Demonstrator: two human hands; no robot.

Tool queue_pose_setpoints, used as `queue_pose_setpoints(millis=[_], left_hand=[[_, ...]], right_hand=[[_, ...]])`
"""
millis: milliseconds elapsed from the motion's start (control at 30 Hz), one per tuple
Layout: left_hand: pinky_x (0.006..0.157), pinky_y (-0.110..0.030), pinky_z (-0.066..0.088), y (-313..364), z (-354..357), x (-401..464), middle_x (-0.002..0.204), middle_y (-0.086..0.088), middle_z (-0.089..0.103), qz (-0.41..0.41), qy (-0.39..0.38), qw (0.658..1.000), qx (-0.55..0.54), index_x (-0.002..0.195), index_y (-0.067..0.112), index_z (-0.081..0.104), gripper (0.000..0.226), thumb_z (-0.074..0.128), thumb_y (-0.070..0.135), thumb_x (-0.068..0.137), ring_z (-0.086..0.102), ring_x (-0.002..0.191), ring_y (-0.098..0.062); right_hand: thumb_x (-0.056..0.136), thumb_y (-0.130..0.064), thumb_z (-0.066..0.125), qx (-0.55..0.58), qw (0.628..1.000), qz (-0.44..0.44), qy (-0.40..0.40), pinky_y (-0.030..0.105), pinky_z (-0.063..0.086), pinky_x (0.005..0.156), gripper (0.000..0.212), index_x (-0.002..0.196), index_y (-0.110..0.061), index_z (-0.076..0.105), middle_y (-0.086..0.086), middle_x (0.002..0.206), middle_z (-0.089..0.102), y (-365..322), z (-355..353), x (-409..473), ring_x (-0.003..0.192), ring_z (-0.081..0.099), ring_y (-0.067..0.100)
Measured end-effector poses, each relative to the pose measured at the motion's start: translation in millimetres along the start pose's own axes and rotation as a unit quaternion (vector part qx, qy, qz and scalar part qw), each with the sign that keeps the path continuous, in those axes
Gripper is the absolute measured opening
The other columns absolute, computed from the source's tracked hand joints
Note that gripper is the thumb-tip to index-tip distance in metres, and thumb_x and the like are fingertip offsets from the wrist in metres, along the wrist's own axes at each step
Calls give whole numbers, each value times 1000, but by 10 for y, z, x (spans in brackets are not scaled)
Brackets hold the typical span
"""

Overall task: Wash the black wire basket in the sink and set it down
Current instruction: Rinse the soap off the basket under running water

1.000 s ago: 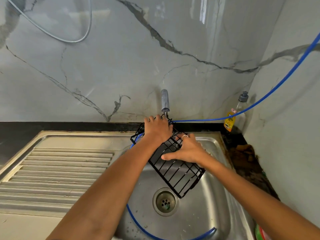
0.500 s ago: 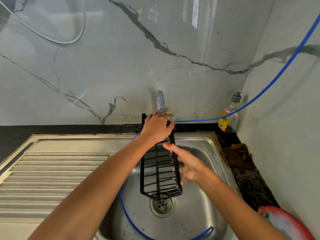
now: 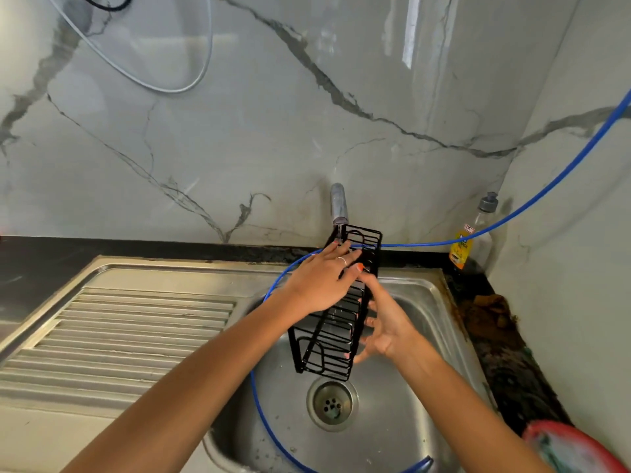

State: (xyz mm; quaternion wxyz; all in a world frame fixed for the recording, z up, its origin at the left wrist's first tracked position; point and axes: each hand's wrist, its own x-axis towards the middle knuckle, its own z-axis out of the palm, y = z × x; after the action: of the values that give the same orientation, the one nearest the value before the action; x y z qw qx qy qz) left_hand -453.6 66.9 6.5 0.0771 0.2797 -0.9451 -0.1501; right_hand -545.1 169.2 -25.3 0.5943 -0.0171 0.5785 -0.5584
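The black wire basket hangs on end over the stainless steel sink, its long axis running from the far tap down toward the near drain; its far top end sits under the spout, its near end just above the drain; the left hand lies over the basket's upper left side, fingers fairly straight across the wires; whether the thumb hooks the frame I cannot tell; the right hand presses its spread, relaxed fingers against the right side; a blue hose loops through the sink; the ribbed steel draining board to the left looks the likeliest place to set it down.
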Motion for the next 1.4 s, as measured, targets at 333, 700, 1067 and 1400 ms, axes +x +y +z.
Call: queue_pose_setpoints(millis=[333,700,1067,1400], left_hand=[[119,-32,6,142,-138,-327,162,4,6,2,-25,999,24,154,26,18,53,28,42,104,-2,149,-11],[113,-19,-3,73,-193,-592,162,4,10,12,-23,1000,6,154,18,18,53,27,36,105,-1,149,-10],[81,-38,49,186,-53,-220,119,-15,62,-118,3,993,-22,144,9,38,46,35,31,103,62,98,-27],[115,-47,27,260,-21,-17,160,-17,14,-295,-44,928,-224,153,2,7,109,40,78,82,21,145,-35]], right_hand=[[59,-63,73,28,999,-31,3,76,22,97,92,135,-20,46,14,143,38,47,86,-320,130,34,43],[55,-67,73,131,990,-34,34,77,17,95,105,144,-30,31,15,151,23,-1,87,-431,136,23,46],[71,-65,63,2,1000,-8,13,74,23,98,66,118,-23,47,13,128,39,58,6,-335,131,30,45],[48,-86,63,-166,982,-73,51,59,40,94,123,148,-31,17,-3,157,8,235,71,-140,138,23,33]])
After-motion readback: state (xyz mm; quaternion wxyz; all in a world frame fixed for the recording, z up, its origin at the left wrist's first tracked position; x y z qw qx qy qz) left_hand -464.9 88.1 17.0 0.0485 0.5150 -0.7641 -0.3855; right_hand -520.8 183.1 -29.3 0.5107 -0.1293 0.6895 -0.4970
